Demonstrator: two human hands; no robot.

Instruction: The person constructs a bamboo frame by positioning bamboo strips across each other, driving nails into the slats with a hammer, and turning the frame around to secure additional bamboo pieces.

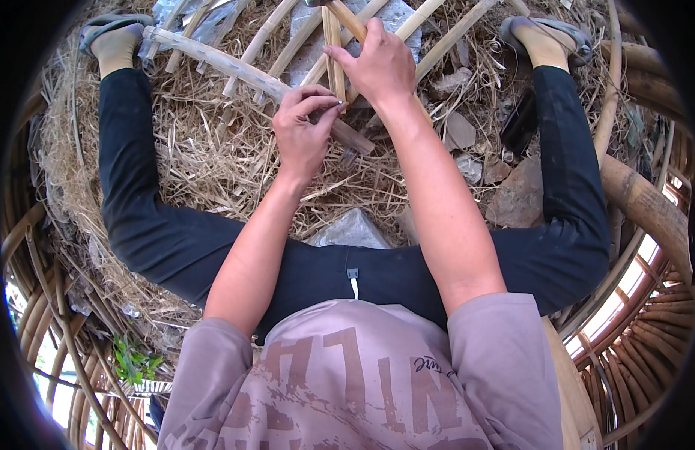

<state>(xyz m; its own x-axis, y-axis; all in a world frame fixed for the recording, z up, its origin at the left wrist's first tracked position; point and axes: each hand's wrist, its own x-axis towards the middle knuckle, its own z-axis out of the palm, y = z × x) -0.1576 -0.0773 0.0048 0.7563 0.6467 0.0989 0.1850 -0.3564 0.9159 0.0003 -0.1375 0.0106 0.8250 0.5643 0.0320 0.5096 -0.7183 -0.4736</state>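
Observation:
My right hand (381, 67) is closed around the wooden handle of a hammer (348, 21). Only part of its dark head shows, at the top edge. Thumb and fingers of my left hand (304, 131) pinch a small nail (341, 102), of which just a bright end shows, over the bamboo joint. Beneath that hand runs a long bamboo pole (220, 61), slanting from upper left to lower right. A narrow split bamboo strip (333, 56) meets it between my hands. Several more bamboo slats (452, 37) cross or lie alongside, forming a frame.
A flat grey stone (389, 24) lies under the slats. Dry straw and shavings (205, 150) cover the ground between my legs. Rocks (516, 196) and a dark cylinder (519, 124) lie by my right leg. Thick bamboo poles (644, 206) curve along the right side.

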